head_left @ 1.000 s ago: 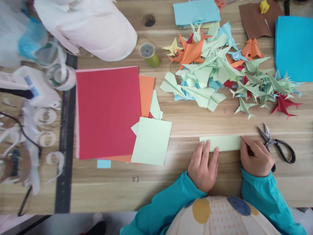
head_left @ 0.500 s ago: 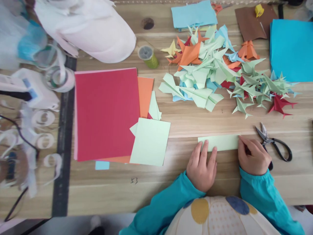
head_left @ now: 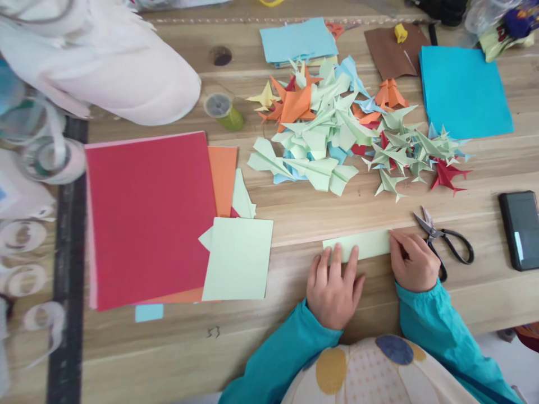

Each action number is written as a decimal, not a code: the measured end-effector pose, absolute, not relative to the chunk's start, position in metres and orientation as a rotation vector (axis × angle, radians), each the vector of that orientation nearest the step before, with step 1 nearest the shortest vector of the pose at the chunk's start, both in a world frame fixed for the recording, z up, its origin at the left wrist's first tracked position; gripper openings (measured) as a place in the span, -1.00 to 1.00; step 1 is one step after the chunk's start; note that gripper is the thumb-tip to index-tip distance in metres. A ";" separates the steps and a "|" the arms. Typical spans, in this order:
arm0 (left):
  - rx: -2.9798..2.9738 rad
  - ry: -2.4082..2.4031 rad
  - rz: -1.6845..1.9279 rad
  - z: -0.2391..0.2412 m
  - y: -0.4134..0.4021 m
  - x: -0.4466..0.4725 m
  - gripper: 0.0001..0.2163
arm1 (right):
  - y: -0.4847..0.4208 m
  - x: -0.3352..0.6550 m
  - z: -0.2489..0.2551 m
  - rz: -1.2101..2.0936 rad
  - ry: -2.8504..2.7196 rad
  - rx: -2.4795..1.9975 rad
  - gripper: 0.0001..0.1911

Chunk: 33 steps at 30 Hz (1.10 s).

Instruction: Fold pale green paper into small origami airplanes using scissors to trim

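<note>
Green paper strip under left hand, fingers apart, and right hand, fingers bunched.

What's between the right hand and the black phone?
Head view: the black-handled scissors lie on the table between the right hand and the phone. From the scissors to the phone it is bare wood.

Bright and even all over, with soft little shadows under the heap of green, orange and blue folded paper shapes, sharp in the middle but smeared and bent by the white round tape rolls at the left edge.
</note>
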<state>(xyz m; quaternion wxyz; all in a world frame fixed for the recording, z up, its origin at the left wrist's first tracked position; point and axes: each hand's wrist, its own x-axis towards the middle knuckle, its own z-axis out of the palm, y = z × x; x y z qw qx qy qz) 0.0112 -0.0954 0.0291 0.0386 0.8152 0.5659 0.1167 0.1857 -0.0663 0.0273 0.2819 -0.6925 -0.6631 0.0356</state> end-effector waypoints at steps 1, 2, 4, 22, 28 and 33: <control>2.498 1.736 0.354 0.029 -0.095 0.011 -0.53 | -0.066 0.186 0.027 0.096 -1.773 -1.863 -0.83; 2.495 1.737 0.351 0.029 -0.095 0.011 -0.53 | -0.066 0.186 0.027 0.099 -1.771 -1.870 -0.83; 2.489 1.741 0.347 0.029 -0.096 0.012 -0.54 | -0.067 0.186 0.027 0.101 -1.767 -1.879 -0.83; 2.487 1.761 0.361 0.028 -0.096 0.013 -0.54 | -0.066 0.185 0.027 0.153 -1.746 -1.864 -0.81; 2.496 1.745 0.350 0.029 -0.095 0.013 -0.54 | -0.067 0.185 0.026 0.131 -1.724 -1.878 -0.81; 2.486 1.746 0.334 0.029 -0.095 0.013 -0.53 | -0.067 0.185 0.025 0.137 -1.739 -1.896 -0.81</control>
